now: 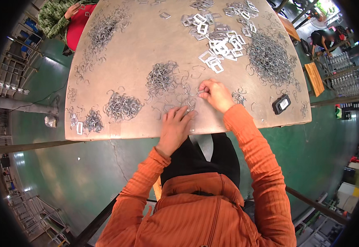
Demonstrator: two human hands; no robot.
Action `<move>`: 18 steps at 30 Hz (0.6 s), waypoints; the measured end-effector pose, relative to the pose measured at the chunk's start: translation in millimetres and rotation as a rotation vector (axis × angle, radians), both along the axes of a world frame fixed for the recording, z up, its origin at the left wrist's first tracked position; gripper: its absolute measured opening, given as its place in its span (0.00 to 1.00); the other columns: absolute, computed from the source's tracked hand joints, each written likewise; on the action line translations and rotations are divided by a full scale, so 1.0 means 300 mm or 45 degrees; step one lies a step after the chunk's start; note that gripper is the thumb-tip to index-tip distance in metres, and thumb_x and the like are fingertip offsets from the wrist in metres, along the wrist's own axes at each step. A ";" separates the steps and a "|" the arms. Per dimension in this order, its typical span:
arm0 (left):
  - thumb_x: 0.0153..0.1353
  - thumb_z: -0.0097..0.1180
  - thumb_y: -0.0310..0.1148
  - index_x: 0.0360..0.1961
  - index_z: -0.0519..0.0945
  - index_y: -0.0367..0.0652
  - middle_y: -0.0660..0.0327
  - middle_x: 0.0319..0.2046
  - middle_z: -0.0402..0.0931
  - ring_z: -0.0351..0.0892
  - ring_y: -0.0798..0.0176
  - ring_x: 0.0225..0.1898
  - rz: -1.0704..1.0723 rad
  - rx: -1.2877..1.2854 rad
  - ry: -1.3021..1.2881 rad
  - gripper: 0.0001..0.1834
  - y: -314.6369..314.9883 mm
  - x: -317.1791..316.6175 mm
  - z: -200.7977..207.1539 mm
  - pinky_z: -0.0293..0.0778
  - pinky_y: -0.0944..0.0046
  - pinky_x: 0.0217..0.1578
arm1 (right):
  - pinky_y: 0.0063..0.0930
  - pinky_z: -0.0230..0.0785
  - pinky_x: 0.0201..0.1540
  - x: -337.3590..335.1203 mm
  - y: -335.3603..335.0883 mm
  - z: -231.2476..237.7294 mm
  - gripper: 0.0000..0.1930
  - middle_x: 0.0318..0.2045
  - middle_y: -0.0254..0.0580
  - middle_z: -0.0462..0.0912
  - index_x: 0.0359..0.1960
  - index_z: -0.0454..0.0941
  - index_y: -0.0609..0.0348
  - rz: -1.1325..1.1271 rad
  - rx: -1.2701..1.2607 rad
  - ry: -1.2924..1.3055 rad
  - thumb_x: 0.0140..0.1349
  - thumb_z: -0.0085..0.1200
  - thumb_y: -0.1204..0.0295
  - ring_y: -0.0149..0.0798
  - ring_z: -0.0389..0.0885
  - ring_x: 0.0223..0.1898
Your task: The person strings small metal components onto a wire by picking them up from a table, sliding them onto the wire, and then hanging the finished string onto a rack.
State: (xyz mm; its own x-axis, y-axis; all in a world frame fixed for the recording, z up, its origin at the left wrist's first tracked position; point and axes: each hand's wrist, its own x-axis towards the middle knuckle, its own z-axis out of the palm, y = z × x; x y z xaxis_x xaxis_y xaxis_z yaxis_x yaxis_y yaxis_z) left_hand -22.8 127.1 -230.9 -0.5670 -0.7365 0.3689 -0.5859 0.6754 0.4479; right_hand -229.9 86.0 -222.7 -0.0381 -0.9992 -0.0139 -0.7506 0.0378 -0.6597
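Observation:
My left hand (175,124) lies palm down near the table's front edge, fingers stretched out and touching several loose bent wire hooks (184,99). To its right, my right hand (215,94) is closed in a pinch, with a thin bent wire hook (196,92) showing at the fingertips. Just beyond the hands, to the left, rises a heap of grey wire hooks (162,77). A smaller pile of wire hooks (123,106) sits further left. Flat silver rectangular frames (220,47) lie in a loose stack beyond my right hand.
The brown-covered table (142,37) holds a large hook pile (272,57) at right and another (103,33) at far left. A black box-shaped object (281,104) stands near the right edge. At the far left corner, a person in a green patterned sleeve (56,18) sits beside a red surface (80,29).

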 end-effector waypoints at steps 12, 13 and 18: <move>0.46 0.52 0.15 0.37 0.78 0.41 0.56 0.44 0.74 0.70 0.52 0.47 0.310 -0.026 0.523 0.16 -0.057 0.137 -0.033 0.66 0.55 0.48 | 0.36 0.71 0.35 0.082 -0.056 0.042 0.06 0.32 0.39 0.76 0.33 0.78 0.53 0.394 -0.047 -0.038 0.52 0.57 0.75 0.43 0.78 0.33; 0.46 0.51 0.15 0.37 0.78 0.41 0.56 0.44 0.74 0.71 0.52 0.47 0.342 -0.038 0.539 0.16 -0.054 0.139 -0.034 0.67 0.56 0.48 | 0.34 0.70 0.35 0.098 -0.067 0.041 0.06 0.31 0.38 0.75 0.33 0.78 0.53 0.448 -0.065 0.006 0.52 0.58 0.75 0.42 0.78 0.33; 0.50 0.48 0.13 0.36 0.77 0.38 0.53 0.41 0.74 0.72 0.51 0.44 0.371 -0.116 0.547 0.14 -0.062 0.119 -0.011 0.67 0.57 0.48 | 0.35 0.70 0.35 0.135 -0.142 0.044 0.03 0.30 0.38 0.72 0.29 0.75 0.53 0.733 -0.110 0.268 0.53 0.56 0.72 0.43 0.77 0.35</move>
